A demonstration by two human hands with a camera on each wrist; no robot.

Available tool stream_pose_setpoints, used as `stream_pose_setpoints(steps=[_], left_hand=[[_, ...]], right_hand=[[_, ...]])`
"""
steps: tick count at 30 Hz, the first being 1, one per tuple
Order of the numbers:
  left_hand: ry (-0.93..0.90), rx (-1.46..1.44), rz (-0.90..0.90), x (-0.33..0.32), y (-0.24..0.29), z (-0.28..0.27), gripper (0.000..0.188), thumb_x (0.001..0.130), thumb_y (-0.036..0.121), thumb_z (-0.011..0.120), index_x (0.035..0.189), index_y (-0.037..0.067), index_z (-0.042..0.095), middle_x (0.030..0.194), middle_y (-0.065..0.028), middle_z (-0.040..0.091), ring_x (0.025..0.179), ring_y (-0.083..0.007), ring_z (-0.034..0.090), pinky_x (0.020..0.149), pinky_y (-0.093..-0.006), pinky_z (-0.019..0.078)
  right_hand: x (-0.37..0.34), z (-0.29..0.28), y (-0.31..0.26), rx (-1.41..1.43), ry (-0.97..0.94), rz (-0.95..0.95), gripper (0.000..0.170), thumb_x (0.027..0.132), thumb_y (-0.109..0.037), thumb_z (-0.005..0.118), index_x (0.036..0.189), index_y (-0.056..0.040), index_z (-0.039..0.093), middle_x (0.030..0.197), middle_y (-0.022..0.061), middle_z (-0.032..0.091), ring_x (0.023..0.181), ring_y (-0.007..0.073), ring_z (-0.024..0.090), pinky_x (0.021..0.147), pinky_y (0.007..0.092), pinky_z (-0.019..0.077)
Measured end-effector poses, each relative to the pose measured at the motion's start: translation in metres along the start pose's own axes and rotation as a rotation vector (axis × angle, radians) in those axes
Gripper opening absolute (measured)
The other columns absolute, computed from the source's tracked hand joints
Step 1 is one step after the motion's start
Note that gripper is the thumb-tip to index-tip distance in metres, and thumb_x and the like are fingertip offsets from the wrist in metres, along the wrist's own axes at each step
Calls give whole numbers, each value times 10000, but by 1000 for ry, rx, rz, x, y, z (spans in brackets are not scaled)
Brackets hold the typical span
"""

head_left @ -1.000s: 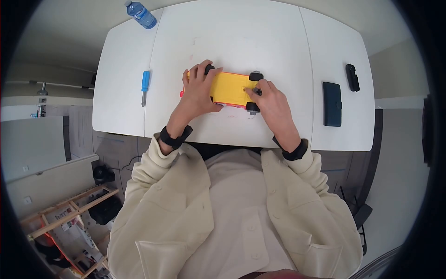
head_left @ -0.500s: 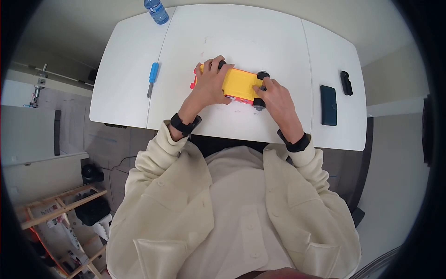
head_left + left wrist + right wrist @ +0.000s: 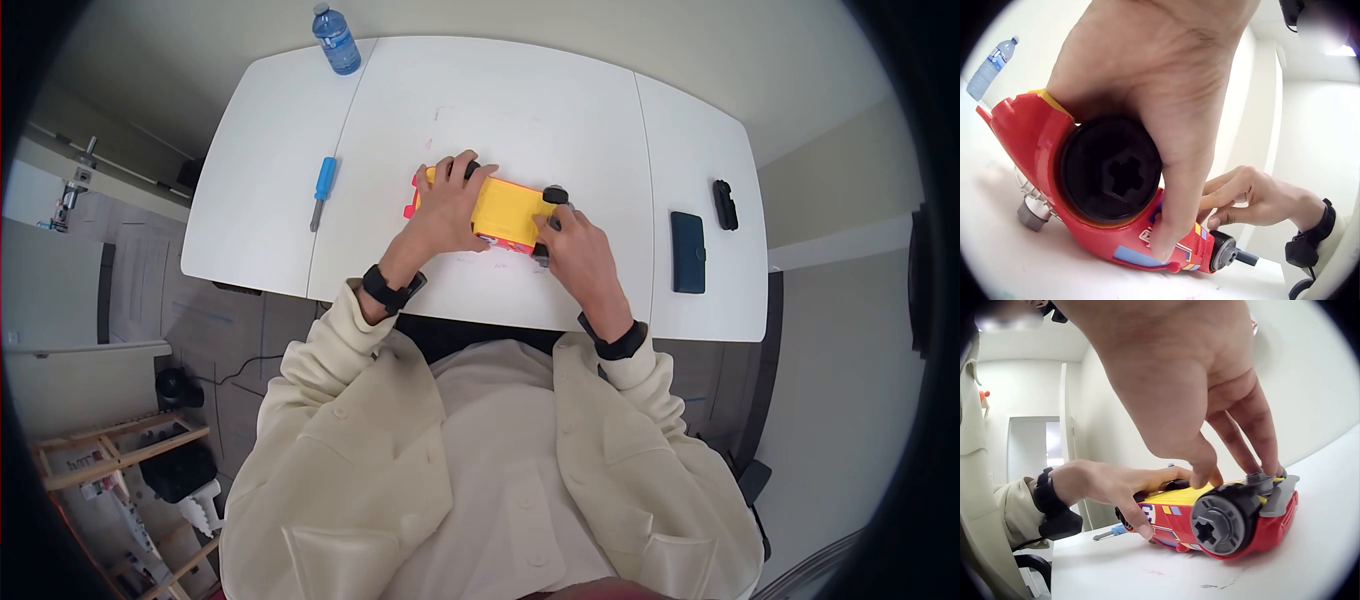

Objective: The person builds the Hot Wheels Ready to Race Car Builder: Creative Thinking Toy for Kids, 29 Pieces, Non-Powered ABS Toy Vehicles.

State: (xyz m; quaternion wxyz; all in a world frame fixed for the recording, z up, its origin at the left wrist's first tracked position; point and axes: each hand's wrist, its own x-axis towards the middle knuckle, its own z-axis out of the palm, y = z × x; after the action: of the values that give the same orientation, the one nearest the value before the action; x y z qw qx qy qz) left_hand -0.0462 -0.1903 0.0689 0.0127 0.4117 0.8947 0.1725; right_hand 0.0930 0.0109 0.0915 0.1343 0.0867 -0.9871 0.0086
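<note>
A toy car lies upside down on the white table, yellow underside up and red body below, with black wheels. My left hand spans one end of it and grips its sides; in the left wrist view the thumb presses the red side next to a black wheel. At the other end, my right hand has its fingertips on a grey part between the wheels, with the thumb close by over the yellow underside. A grey-hubbed wheel shows below that hand.
A blue-handled screwdriver lies left of the car, and a water bottle stands at the far left edge. To the right lie a dark wallet-like case and a small black object. The white table has seams.
The head view has shifted slightly. My left hand keeps its grip on the toy car, while the right hand's fingers have shifted a little at the wheel end and cover more of the near wheel.
</note>
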Motion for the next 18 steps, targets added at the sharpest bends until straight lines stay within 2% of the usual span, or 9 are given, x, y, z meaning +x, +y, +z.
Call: stream_pose_setpoints(steps=[7,8,10,12,13,14,16,17,18], left_hand=[[-114,-254,45,-10,-9,-27,1326,552,340,961,1626,239,190,1620,-150,227,1516,-390,210,1160,-726,179],[-146,-223,28,-17,-10,-33,1318,573,263,959,1633,236,176,1631,-155,210,1520,-392,204,1186,-688,196],[-184,-181,33,-25,-23,-40,1315,593,186,956,1639,233,161,1641,-159,194,1524,-394,199,1212,-650,213],[-167,-386,94,-32,-37,-34,1339,583,43,940,1645,230,145,1641,-161,191,1503,-411,234,1236,-515,281],[-131,-389,49,-34,-33,-33,1318,562,-34,925,1634,216,199,1616,-162,235,1478,-407,288,1207,-419,358],[-146,-387,62,-33,-32,-30,1318,562,-34,925,1634,216,199,1616,-162,235,1478,-407,288,1207,-419,358],[-60,-450,-12,-32,-27,-31,1170,561,-15,934,1568,176,370,1584,-149,282,1438,-392,364,1162,-432,421],[-65,-449,-4,-32,-26,-37,1170,561,-15,934,1568,176,370,1584,-149,282,1438,-392,364,1162,-432,421],[-95,-507,23,-33,-26,-45,1055,576,-10,935,1503,152,460,1564,-137,313,1397,-363,425,1139,-418,443]], right_hand=[[-6,-9,-13,75,-138,173,614,704,-211,887,1256,-53,667,1114,128,607,1001,297,661,724,380,590],[-6,-10,-13,100,-156,211,703,672,-204,902,1311,-70,641,1184,118,600,1048,297,657,766,387,599],[-7,-8,-14,99,-114,211,690,681,-165,892,1312,-54,637,1211,137,583,1082,309,644,754,388,607],[-15,0,-15,96,-96,230,677,690,-126,881,1314,-39,633,1238,156,566,1117,320,632,743,389,615],[-16,5,-13,95,-45,203,683,685,-96,871,1322,-40,630,1283,161,548,1151,328,618,760,391,619],[-18,8,-11,95,3,174,691,680,-67,861,1330,-42,627,1328,166,531,1185,336,603,776,394,623],[-21,5,-4,122,-24,167,670,696,-56,840,1332,-54,630,1355,162,533,1200,332,597,784,395,622],[-21,1,0,149,-51,145,649,712,-45,819,1334,-66,633,1382,158,536,1215,329,591,792,396,620],[-20,-3,7,147,-47,152,649,712,-45,819,1334,-66,633,1382,158,536,1215,329,591,792,396,620]])
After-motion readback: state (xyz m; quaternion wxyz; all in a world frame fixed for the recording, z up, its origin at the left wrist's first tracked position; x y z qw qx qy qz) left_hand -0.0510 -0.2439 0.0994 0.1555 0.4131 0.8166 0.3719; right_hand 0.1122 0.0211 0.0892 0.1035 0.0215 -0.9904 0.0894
